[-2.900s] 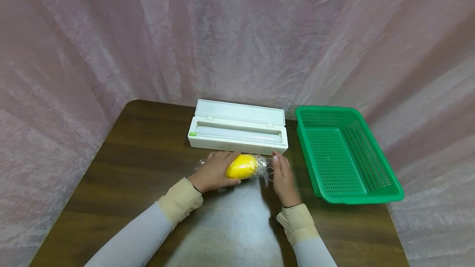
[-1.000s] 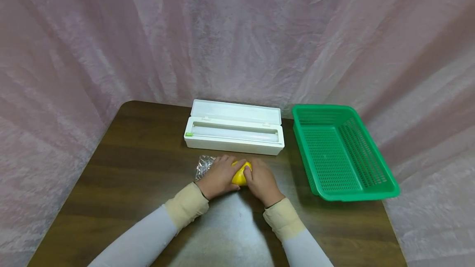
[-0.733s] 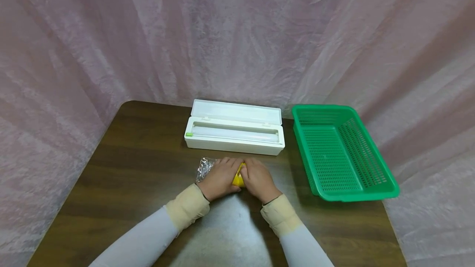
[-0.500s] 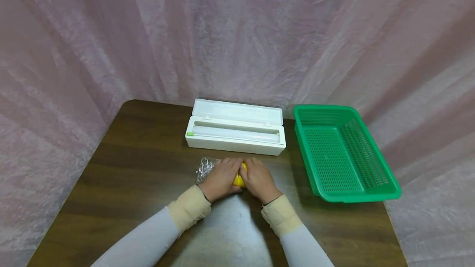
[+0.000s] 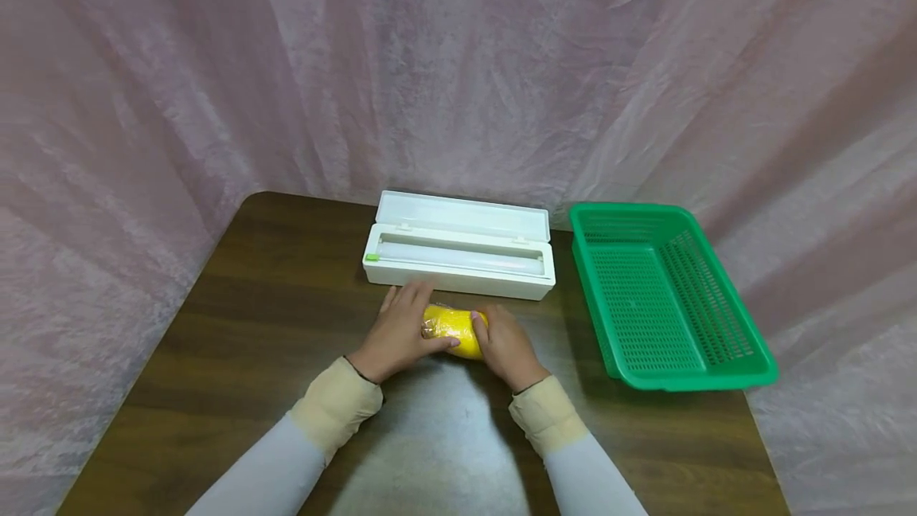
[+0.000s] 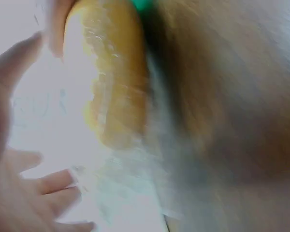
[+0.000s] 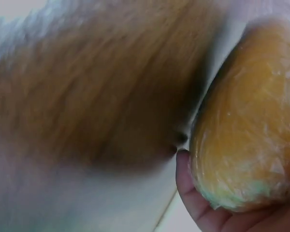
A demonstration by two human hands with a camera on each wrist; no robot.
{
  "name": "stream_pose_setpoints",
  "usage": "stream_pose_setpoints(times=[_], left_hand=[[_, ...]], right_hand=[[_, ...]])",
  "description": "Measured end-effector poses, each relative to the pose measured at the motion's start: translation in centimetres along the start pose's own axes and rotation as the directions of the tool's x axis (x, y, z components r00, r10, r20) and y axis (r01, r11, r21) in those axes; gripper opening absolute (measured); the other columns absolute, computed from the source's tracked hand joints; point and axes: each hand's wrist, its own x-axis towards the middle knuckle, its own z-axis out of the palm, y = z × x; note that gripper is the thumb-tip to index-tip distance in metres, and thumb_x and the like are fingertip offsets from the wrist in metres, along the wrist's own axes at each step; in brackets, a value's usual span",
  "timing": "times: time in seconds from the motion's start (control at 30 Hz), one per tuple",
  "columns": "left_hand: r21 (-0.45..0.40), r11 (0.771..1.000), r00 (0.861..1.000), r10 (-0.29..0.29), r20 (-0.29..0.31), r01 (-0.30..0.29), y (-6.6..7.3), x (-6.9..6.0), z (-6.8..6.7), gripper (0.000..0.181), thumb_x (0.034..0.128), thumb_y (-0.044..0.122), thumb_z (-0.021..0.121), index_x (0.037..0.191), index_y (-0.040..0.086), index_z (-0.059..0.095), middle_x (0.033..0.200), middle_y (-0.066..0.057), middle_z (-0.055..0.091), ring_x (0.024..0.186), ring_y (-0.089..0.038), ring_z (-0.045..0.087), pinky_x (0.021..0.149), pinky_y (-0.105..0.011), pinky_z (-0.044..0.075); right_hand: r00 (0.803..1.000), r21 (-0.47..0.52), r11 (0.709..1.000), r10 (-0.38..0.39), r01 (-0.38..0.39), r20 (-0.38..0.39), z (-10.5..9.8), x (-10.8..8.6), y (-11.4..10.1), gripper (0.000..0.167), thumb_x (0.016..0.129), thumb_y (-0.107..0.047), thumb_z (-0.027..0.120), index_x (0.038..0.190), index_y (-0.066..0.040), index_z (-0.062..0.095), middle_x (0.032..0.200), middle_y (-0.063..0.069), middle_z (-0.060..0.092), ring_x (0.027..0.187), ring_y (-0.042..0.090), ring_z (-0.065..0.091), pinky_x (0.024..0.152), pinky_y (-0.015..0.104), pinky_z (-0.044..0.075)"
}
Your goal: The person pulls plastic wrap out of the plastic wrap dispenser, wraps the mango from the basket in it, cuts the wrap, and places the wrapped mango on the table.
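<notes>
A yellow oblong thing (image 5: 456, 328), wrapped in clear cling film, lies on the table in the middle of the head view. My right hand (image 5: 507, 345) grips its right end, thumb on top; in the right wrist view, fingers (image 7: 198, 208) curve round the film-covered end. My left hand (image 5: 401, 329) is at the left end with its fingers spread. In the left wrist view the left hand (image 6: 34, 193) has its fingers apart from the yellow thing (image 6: 118, 77), and loose film (image 6: 121, 183) trails from the near end. Both wrist views are blurred.
Just behind the hands stands a white cling film dispenser (image 5: 458, 281), lid raised, with a film roll (image 5: 458, 258) inside. A green plastic basket (image 5: 598, 317) sits to the right on the wooden table (image 5: 236, 325). A pink curtain (image 5: 458, 86) hangs behind.
Half a second ago both hands covered most of the yellow thing, with loose film at the left. My left hand has since moved left and spread its fingers, exposing more yellow. The right keeps its hold.
</notes>
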Motion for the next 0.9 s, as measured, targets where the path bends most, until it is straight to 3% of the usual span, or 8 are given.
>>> stream_pose_setpoints(times=[0.1,0.2,0.3,0.4,0.53,0.63,0.8,0.9], left_hand=[[-0.081,0.996,0.996,-0.037,-0.079,0.031,-0.3,-0.8,-0.6,0.11,0.0781,0.057,0.081,0.16,0.013,0.022,0.161,-0.018,0.031,0.152,-0.037,0.029,0.12,-0.063,0.026],[-0.194,0.977,0.979,-0.121,-0.166,0.088,-0.5,-1.5,-1.0,0.114,0.0779,0.059,0.08,0.162,0.014,0.017,0.163,-0.02,0.025,0.15,-0.04,0.03,0.116,-0.063,0.033],[-0.306,0.939,0.953,-0.225,-0.203,0.156,-0.4,-2.0,-1.2,0.121,0.0772,0.063,0.078,0.163,0.016,0.007,0.164,-0.02,0.024,0.148,-0.041,0.034,0.112,-0.064,0.037],[-0.415,0.882,0.936,-0.312,-0.162,0.222,-0.4,-2.1,-1.2,0.127,0.0762,0.068,0.076,0.163,0.021,-0.003,0.164,-0.018,0.026,0.148,-0.039,0.035,0.112,-0.063,0.038],[-0.564,0.777,0.928,-0.369,-0.047,0.28,-0.2,-1.8,-0.7,0.128,0.0785,0.066,0.075,0.162,0.024,-0.012,0.167,-0.015,0.018,0.149,-0.037,0.036,0.112,-0.056,0.042],[-0.679,0.674,0.928,-0.371,0.029,0.291,0.0,-1.5,-0.1,0.12,0.0846,0.054,0.076,0.162,0.022,-0.01,0.168,-0.016,0.016,0.149,-0.037,0.036,0.11,-0.05,0.046],[-0.84,0.479,0.937,-0.337,0.093,0.256,0.1,-1.1,0.6,0.069,0.0966,0.032,0.069,0.151,0.012,0.032,0.147,-0.013,0.051,0.134,-0.027,0.053,0.108,-0.041,0.047],[-0.895,0.383,0.937,-0.336,0.098,0.231,0.0,-0.8,0.9,0.045,0.0998,0.03,0.064,0.137,0.009,0.049,0.13,-0.008,0.06,0.12,-0.018,0.056,0.105,-0.032,0.046]], right_hand=[[0.998,0.083,0.996,0.043,-0.04,-0.036,-0.4,-0.1,0.2,0.043,0.109,-0.032,0.039,0.121,0.002,0.064,0.119,0.019,0.066,0.113,0.035,0.063,0.1,0.05,0.05],[0.994,0.17,0.983,0.085,-0.072,-0.071,-1.0,-0.2,0.1,0.043,0.11,-0.032,0.037,0.121,0.0,0.064,0.119,0.018,0.064,0.112,0.033,0.061,0.1,0.049,0.049],[0.988,0.228,0.971,0.107,-0.079,-0.114,-1.7,-0.2,-0.1,0.042,0.11,-0.032,0.036,0.117,-0.002,0.064,0.113,0.016,0.063,0.104,0.031,0.059,0.096,0.047,0.049],[0.981,0.258,0.964,0.103,-0.058,-0.163,-2.0,-0.2,-0.4,0.039,0.11,-0.03,0.037,0.115,-0.002,0.064,0.107,0.015,0.061,0.098,0.029,0.056,0.093,0.045,0.048],[0.972,0.263,0.965,0.086,-0.026,-0.22,-2.2,-0.3,-0.9,0.036,0.11,-0.028,0.039,0.117,-0.002,0.064,0.106,0.015,0.062,0.095,0.029,0.056,0.09,0.045,0.048],[0.967,0.269,0.963,0.065,0.003,-0.245,-2.2,-0.3,-1.4,0.035,0.11,-0.027,0.04,0.118,-0.003,0.064,0.108,0.016,0.063,0.093,0.029,0.057,0.088,0.045,0.049],[0.969,0.242,0.969,0.004,0.057,-0.245,-2.2,-0.3,-1.9,0.035,0.109,-0.027,0.042,0.122,-0.003,0.064,0.112,0.017,0.064,0.098,0.03,0.06,0.09,0.047,0.05],[0.972,0.207,0.974,-0.042,0.092,-0.231,-2.1,-0.3,-2.1,0.035,0.108,-0.026,0.043,0.123,-0.001,0.064,0.113,0.017,0.064,0.102,0.031,0.061,0.092,0.047,0.051]])
